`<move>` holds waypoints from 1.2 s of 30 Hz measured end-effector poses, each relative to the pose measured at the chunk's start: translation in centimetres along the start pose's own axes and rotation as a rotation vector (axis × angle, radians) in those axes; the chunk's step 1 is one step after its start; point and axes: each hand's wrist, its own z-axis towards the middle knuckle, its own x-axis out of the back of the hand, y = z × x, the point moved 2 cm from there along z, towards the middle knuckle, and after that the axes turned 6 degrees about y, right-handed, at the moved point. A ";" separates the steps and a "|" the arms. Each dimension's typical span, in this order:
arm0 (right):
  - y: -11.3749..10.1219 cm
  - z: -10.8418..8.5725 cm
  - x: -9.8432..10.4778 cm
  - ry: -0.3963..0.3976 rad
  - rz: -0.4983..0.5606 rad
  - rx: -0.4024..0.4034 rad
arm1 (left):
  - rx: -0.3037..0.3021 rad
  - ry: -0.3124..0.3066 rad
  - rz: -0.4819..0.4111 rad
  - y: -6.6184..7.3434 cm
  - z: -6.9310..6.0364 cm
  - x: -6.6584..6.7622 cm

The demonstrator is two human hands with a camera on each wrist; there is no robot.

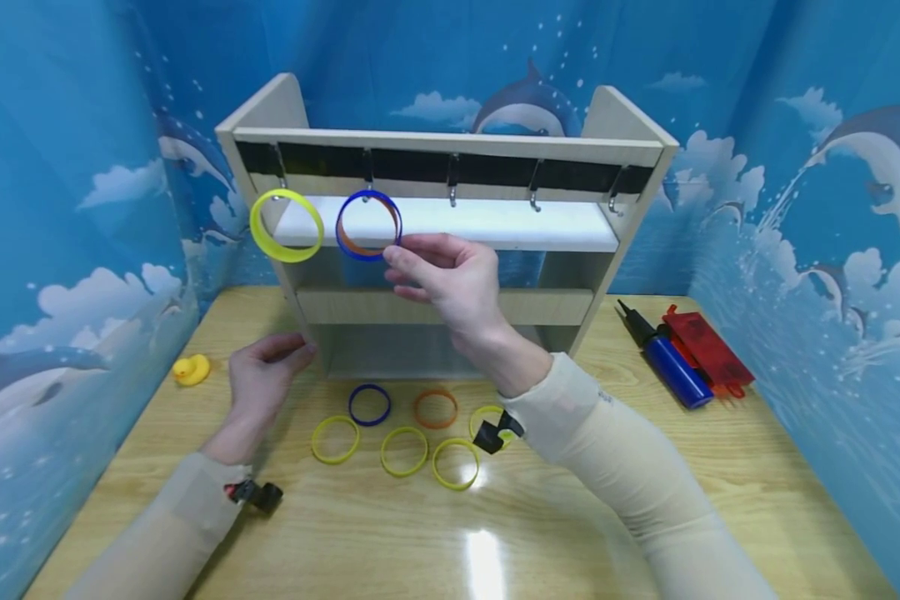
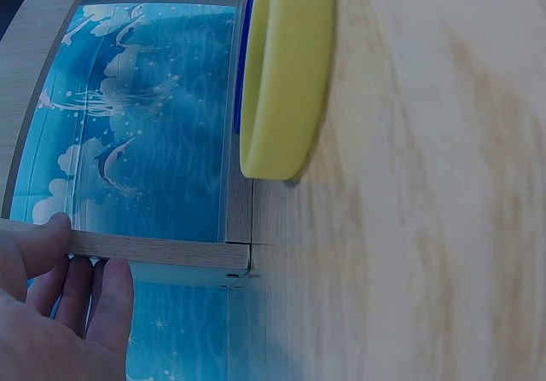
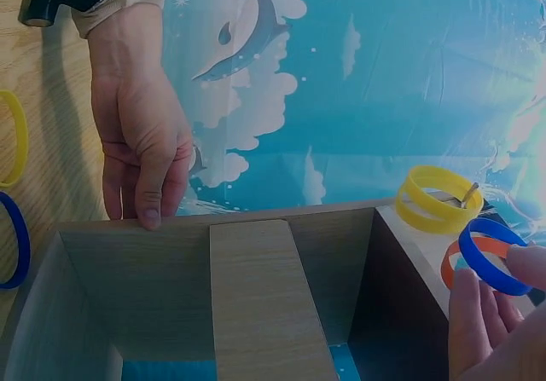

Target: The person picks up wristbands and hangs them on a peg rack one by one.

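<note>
My right hand (image 1: 450,271) pinches a blue ring (image 1: 338,231) between thumb and fingers at the second hook from the left. An orange ring (image 3: 447,270) is just behind the blue one. Whether the blue ring bears on the hook cannot be told. From the leftmost hook hangs a yellow ring (image 1: 287,252). Low at the left, my left hand (image 1: 265,375) holds the front edge of the wooden shelf's side panel (image 2: 162,246), thumb on one face and fingers on the other.
Three more hooks (image 1: 453,192) line the black strip to the right. On the table before the shelf lie several yellow rings (image 1: 335,462), a blue one and an orange one. A rubber duck (image 1: 191,370) sits left; a blue hand pump (image 1: 675,369) and red item (image 1: 711,350) lie right.
</note>
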 end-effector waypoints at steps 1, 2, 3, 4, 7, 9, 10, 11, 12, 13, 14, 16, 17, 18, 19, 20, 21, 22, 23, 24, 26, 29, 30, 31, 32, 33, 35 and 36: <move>0.0 -0.1 0.1 -0.003 -0.007 0.002 | 0.002 -0.001 0.002 0.0 0.0 0.0; 0.0 -0.2 0.3 -0.006 -0.013 0.002 | 0.004 0.000 0.004 -0.1 0.0 0.0; 0.0 -0.2 0.5 -0.007 -0.019 0.002 | 0.005 0.000 0.005 -0.1 0.0 0.0; 0.0 -0.3 0.7 -0.010 -0.025 0.003 | 0.004 0.001 0.007 -0.1 0.0 0.0; 0.2 -0.6 1.6 -0.019 -0.046 0.006 | -0.001 0.009 0.002 0.0 0.1 -0.1; 0.4 -0.8 2.6 -0.027 -0.076 0.000 | -0.004 0.010 0.007 0.0 0.1 -0.1; 0.5 -1.0 3.2 -0.034 -0.102 -0.001 | -0.003 0.012 0.010 0.1 0.1 -0.1; 0.7 -1.2 3.9 -0.042 -0.129 -0.005 | -0.003 0.009 0.015 0.1 0.0 -0.1; 0.8 -1.4 4.6 -0.047 -0.163 -0.012 | -0.002 0.006 0.023 0.1 0.0 -0.2; 1.0 -1.7 5.4 -0.052 -0.198 -0.019 | -0.002 0.006 0.027 0.1 0.0 -0.2; 1.2 -2.0 6.1 -0.058 -0.234 -0.026 | -0.002 0.006 0.029 0.1 0.0 -0.2; 1.8 -2.5 7.7 -0.063 -0.303 -0.050 | -0.001 0.008 0.030 0.1 -0.1 -0.2; 2.1 -2.7 8.5 -0.067 -0.331 -0.066 | -0.002 0.011 0.025 0.1 -0.1 -0.2; 2.5 -3.0 9.3 -0.071 -0.366 -0.078 | -0.002 0.016 0.017 0.1 -0.1 -0.2; 3.0 -3.2 10.0 -0.080 -0.393 -0.092 | -0.003 0.022 0.007 0.1 -0.1 -0.2; 3.5 -3.4 10.8 -0.093 -0.420 -0.106 | -0.004 0.024 0.002 0.0 -0.1 -0.2; 4.1 -3.6 11.6 -0.112 -0.452 -0.117 | -0.004 0.027 -0.002 0.0 -0.1 -0.1; 4.8 -3.8 12.4 -0.143 -0.492 -0.118 | -0.006 0.028 -0.005 0.0 -0.1 -0.1; 5.4 -4.0 13.2 -0.171 -0.536 -0.121 | -0.007 0.027 -0.008 0.0 -0.1 -0.1; 6.1 -4.2 14.0 -0.202 -0.581 -0.124 | -0.007 0.025 -0.005 0.0 -0.1 -0.1; 7.4 -4.7 15.4 -0.262 -0.669 -0.133 | -0.008 0.019 0.004 -0.1 0.0 -0.1; 8.8 -5.2 17.0 -0.323 -0.774 -0.138 | -0.006 0.010 0.018 -0.1 -0.1 -0.1; 9.2 -5.4 17.3 -0.334 -0.796 -0.140 | -0.007 0.011 0.019 -0.1 -0.1 -0.1; 9.6 -5.4 17.7 -0.343 -0.821 -0.137 | -0.007 0.011 0.023 0.0 -0.1 -0.1; 9.8 -5.5 17.9 -0.349 -0.840 -0.130 | -0.009 0.013 0.024 0.0 -0.1 -0.1; 10.1 -5.5 18.2 -0.356 -0.860 -0.124 | -0.011 0.014 0.025 0.0 -0.1 -0.1; 10.6 -5.5 18.6 -0.366 -0.899 -0.126 | -0.015 0.019 0.023 0.0 -0.2 -0.1; 10.8 -5.4 18.7 -0.369 -0.918 -0.134 | -0.016 0.019 0.028 0.0 -0.1 -0.1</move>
